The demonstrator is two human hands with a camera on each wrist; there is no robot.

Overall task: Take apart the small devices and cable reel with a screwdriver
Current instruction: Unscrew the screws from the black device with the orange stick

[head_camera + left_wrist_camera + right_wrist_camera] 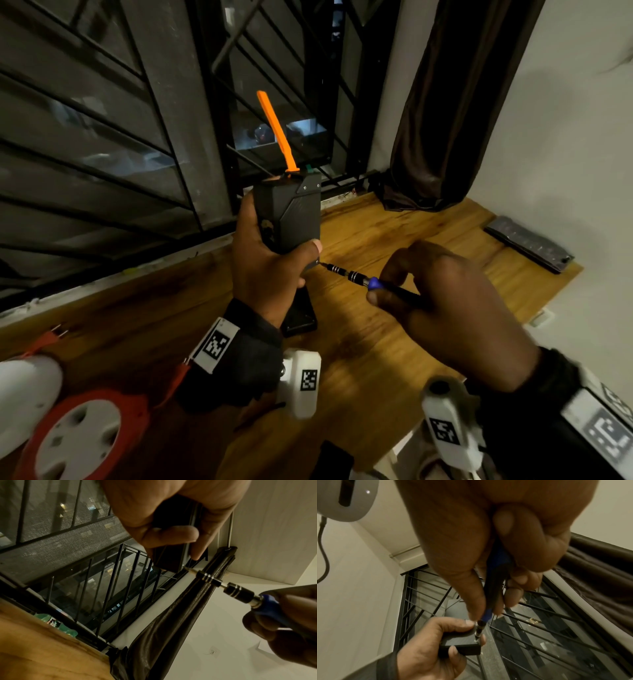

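A: Starting lower left of the head view, what's lying there?

B: Cable reel [77, 435], orange rim w/ white hub, sitting on the wooden table [376, 359]. An orange plug [51, 337] is lying just above it, prongs pointing upper right.

A: Moving to the centre?

B: Left hand [267, 260] is gripping a black box device [291, 212], holding it upright above the table, mid-frame. Fingers and thumb are curling round its lower half. An orange pry tool [274, 130] is sticking up out of the device's top edge, leaning toward upper left. Another flat black piece [301, 315] is lying on the table just below the hand (can't tell what it is).

A: And right of centre?

B: Right hand [442, 305] is pinching the screwdriver [363, 279] by its blue-and-black handle, thumb and fingertips pressing together round it. Bit end is touching the device's bottom right corner; in the right wrist view the tip is sitting at a corner screw spot on the device [462, 642], next to the left thumb.

A: Far right?

B: Dark flat case [529, 245] is lying at the table's right edge near the wall; dark curtain [455, 102] is hanging in the upper right.
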